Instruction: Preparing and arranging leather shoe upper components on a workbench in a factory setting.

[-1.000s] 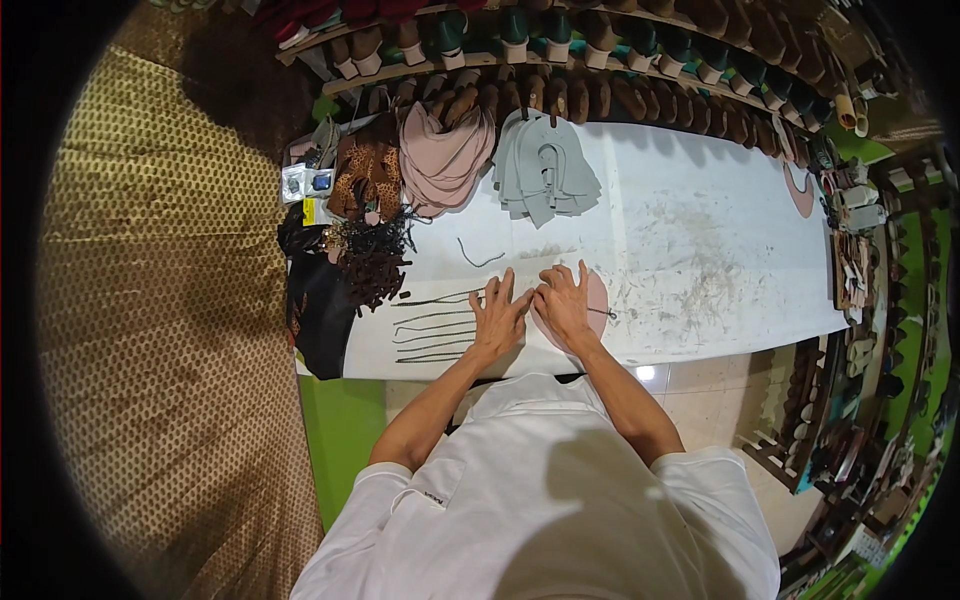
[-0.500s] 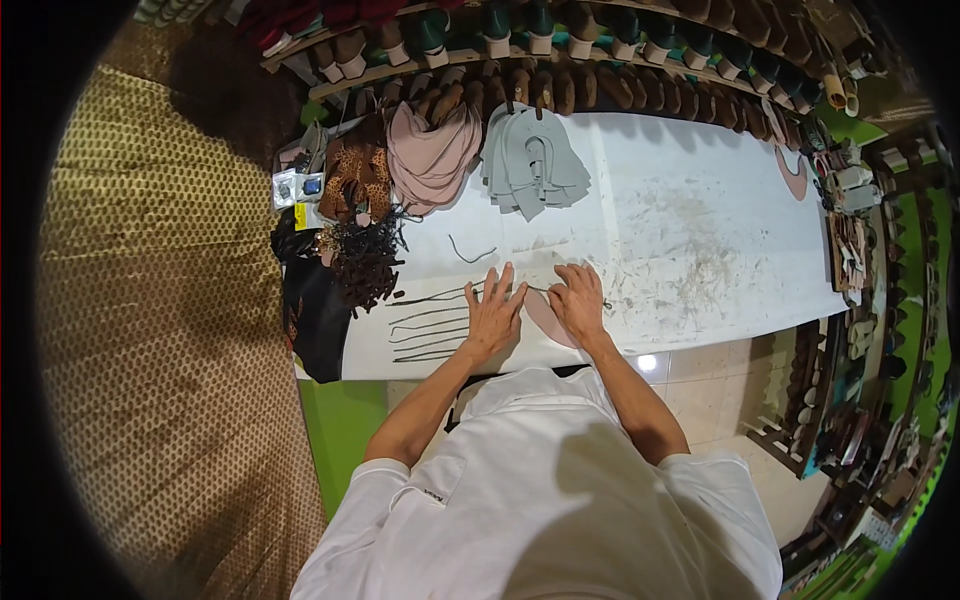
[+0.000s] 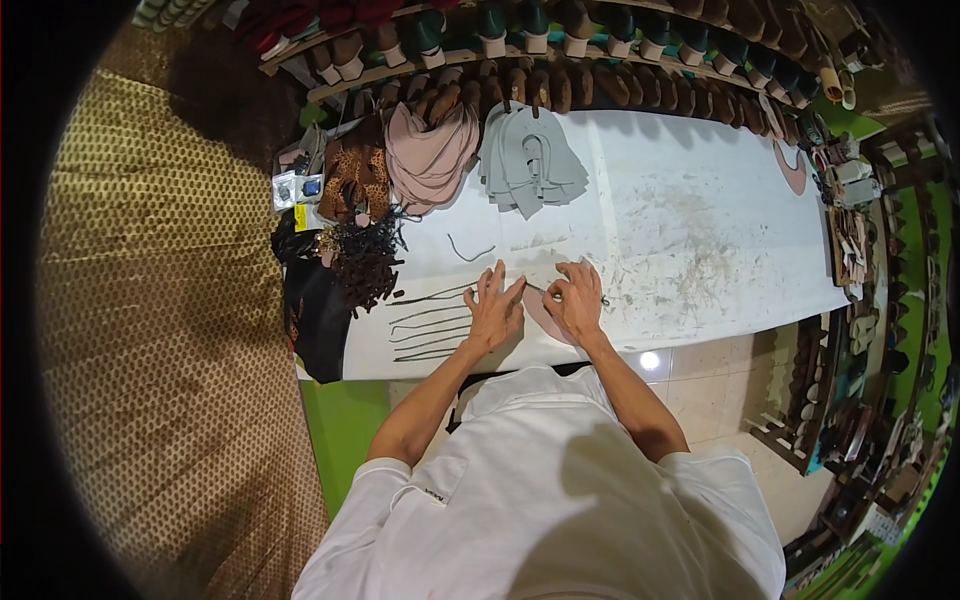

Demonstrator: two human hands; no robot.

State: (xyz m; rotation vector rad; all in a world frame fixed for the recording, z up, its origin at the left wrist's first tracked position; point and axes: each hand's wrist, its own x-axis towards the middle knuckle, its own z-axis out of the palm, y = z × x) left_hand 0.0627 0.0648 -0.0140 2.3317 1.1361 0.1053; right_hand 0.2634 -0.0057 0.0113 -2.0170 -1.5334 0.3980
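My left hand (image 3: 492,312) rests on the white table with its fingers spread. Its thumb tip touches a thin dark cord (image 3: 534,288) at the edge of a pink curved piece (image 3: 541,315). Over that piece, my right hand (image 3: 577,308) pinches the cord between thumb and index finger, other fingers raised. A knotted-looking cord end shows just right of the right hand. Several similar dark cords (image 3: 430,328) lie in rows left of my left hand. Another short bent cord (image 3: 468,254) lies farther back.
Grey cut pieces (image 3: 535,165) and pink pieces (image 3: 430,155) are stacked at the back. Leopard-print material (image 3: 357,175) and small dark brown bits (image 3: 365,275) lie at left. Shelves of shoes (image 3: 580,45) line the far side. One pink curved piece (image 3: 793,175) lies far right.
The right hand has shifted slightly, its thumb and index finger now forming a clearer ring. The left hand has moved very little. The cords and stacks look the same.
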